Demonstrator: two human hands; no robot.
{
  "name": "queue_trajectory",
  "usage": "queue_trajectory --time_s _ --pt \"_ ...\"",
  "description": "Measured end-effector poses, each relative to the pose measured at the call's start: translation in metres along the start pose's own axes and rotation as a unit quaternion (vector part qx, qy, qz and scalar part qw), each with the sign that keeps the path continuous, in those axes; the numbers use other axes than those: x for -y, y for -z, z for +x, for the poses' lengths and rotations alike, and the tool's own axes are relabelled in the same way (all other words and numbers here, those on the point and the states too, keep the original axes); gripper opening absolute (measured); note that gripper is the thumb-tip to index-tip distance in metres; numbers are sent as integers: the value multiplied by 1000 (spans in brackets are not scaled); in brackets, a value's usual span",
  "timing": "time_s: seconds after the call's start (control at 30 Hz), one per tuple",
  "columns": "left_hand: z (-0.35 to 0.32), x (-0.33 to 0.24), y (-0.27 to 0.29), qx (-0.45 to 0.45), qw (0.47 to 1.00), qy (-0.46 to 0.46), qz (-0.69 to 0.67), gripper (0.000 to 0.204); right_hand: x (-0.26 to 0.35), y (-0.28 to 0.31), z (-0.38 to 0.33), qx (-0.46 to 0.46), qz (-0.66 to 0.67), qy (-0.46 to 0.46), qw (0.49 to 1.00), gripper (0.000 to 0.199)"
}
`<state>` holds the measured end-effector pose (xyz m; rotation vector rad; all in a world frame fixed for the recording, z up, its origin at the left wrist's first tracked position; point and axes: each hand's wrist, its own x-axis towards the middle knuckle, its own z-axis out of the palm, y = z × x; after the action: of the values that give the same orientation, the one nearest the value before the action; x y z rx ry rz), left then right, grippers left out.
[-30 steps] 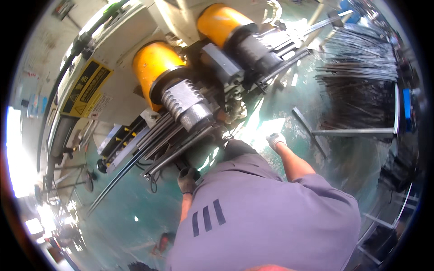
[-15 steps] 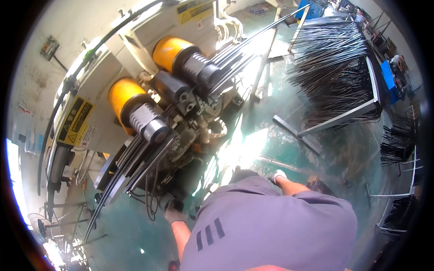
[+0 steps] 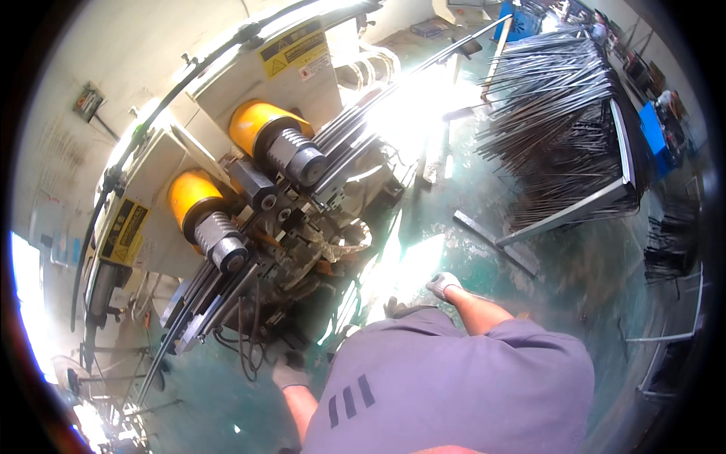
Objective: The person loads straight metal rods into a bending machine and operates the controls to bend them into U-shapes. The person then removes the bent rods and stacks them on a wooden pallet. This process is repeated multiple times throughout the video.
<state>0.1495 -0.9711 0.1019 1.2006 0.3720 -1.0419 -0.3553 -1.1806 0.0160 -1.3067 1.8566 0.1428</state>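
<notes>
Machine shifted rightward in view, gloved left hand below it, right hand apparently empty

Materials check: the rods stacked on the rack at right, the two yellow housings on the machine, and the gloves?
Rods: thin bare metal, likely steel wire, grey with bright glints. Yellow housings: smooth glossy yellow shells, painted metal or plastic, can't tell which; the ribbed grey ends look like bare machined metal. Gloves: light grey knit fabric by the look, on the left hand and right hand; too small to see any coating.
</notes>
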Motion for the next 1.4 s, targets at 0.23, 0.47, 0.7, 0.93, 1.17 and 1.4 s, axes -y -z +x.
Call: queue_trajectory --time_s 0.23,0.47,0.7,0.93,1.17,1.4 --pt "6 -151 -5 -3 977 -206 -45 34 -34 -8 22 -2 45 -19 999 52" --pt "-51 -305 -80 80 926 -367 -23 41 112 152 17 -254 221 122 934 32" --pt "-132 -408 -199 102 853 -510 53 45 306 364 -106 -454 278 358 767 43" --pt "-195 -400 -317 91 745 -634 186 40 436 478 -170 -662 30 352 661 41" --pt "-211 -397 -380 84 559 -712 416 40 528 437 -172 -641 -63 381 663 40" --pt "-269 -304 -451 46 525 -717 457 20 557 415 -172 -630 -75 400 661 38"
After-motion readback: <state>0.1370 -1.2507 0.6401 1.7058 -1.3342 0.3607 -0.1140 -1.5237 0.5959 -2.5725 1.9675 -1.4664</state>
